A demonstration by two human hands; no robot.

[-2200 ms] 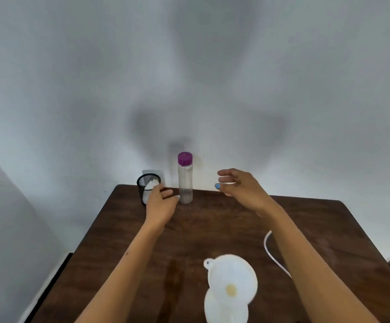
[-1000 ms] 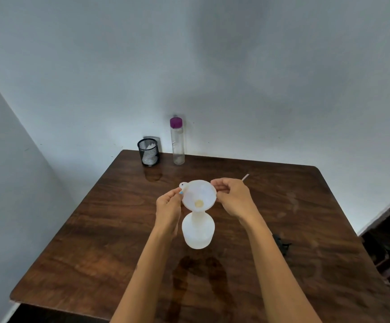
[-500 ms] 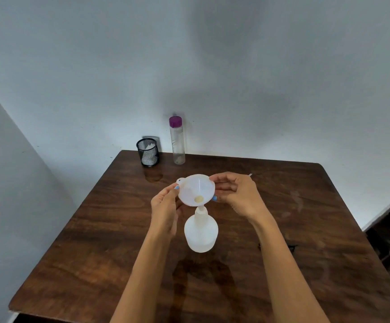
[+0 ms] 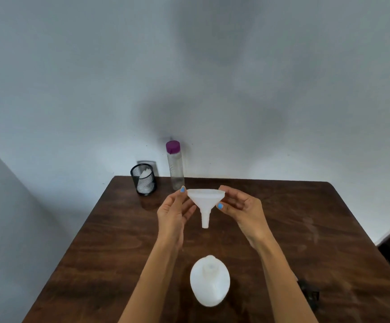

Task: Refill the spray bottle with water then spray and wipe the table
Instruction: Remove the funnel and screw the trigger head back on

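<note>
Dark wooden table (image 4: 101, 248), white bottle (image 4: 210, 282) near front, mesh cup (image 4: 143, 179) and purple-capped bottle (image 4: 175, 165) at back edge

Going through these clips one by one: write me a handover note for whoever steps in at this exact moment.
Left hand and right hand both pinch the rim of the white funnel, held upright in the air above the table.
The white spray bottle stands near the front edge, neck open, no sprayer on it.
The purple-capped water bottle stands capped at the back edge, beside the black mesh cup.
Done: funnel is out of the bottle; whether water went in cannot be told.
Left: refit the sprayer, spray, wipe.
</note>
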